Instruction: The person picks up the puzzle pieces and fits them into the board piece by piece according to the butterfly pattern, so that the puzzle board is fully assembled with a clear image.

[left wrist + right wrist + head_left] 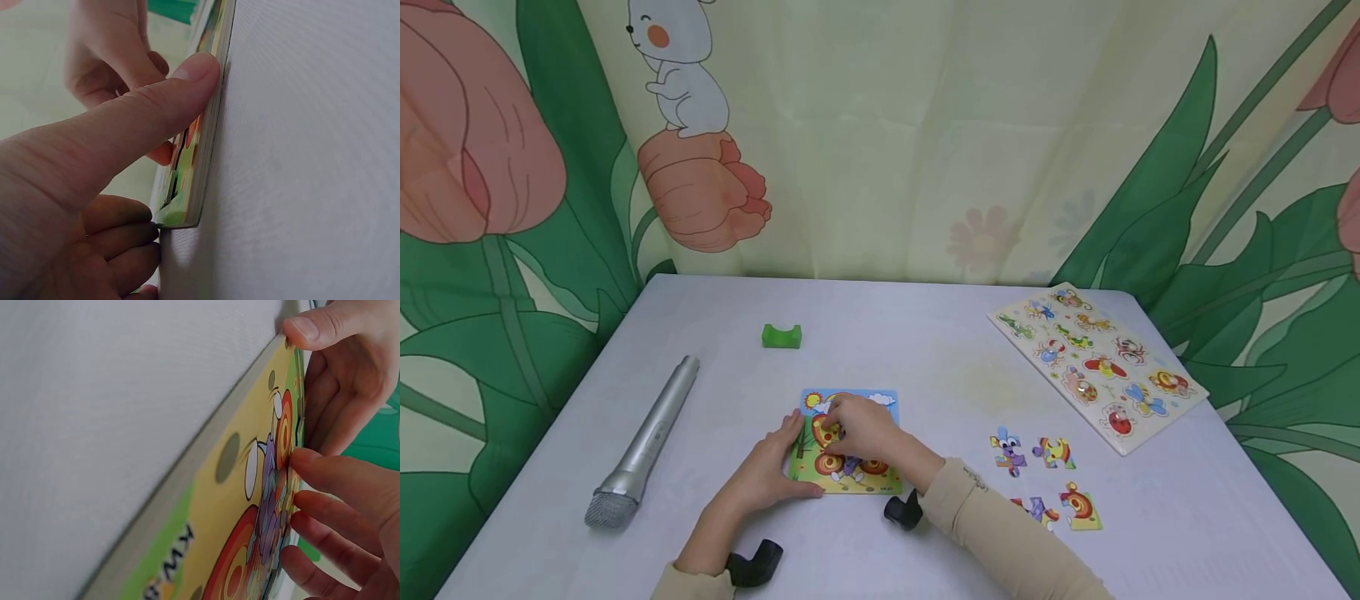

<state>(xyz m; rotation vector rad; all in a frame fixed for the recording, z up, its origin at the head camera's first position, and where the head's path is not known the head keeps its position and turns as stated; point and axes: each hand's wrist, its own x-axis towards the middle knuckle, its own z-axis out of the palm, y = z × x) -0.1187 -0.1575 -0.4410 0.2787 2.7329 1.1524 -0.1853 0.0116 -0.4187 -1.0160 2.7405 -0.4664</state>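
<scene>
A colourful jigsaw puzzle board (880, 483) with a printed cartoon scene lies flat on the table. My left hand (763, 475) holds its lower left corner, thumb along the near edge and fingers at the left edge. Over the middle of the board is my right hand (868, 432), whose fingertips (303, 456) touch the picture side in the right wrist view. No separate piece shows between those fingers. Dark gaps run along the inner frame in the left wrist view. Several loose puzzle pieces (1056, 452) lie to the right, one partly hidden by the right sleeve.
A silver microphone (643, 450) lies on the left of the table (925, 342). Behind the puzzle stands a small green block (782, 337). A board with insect pictures (1097, 367) lies at the back right. A printed curtain (887, 142) hangs behind the table.
</scene>
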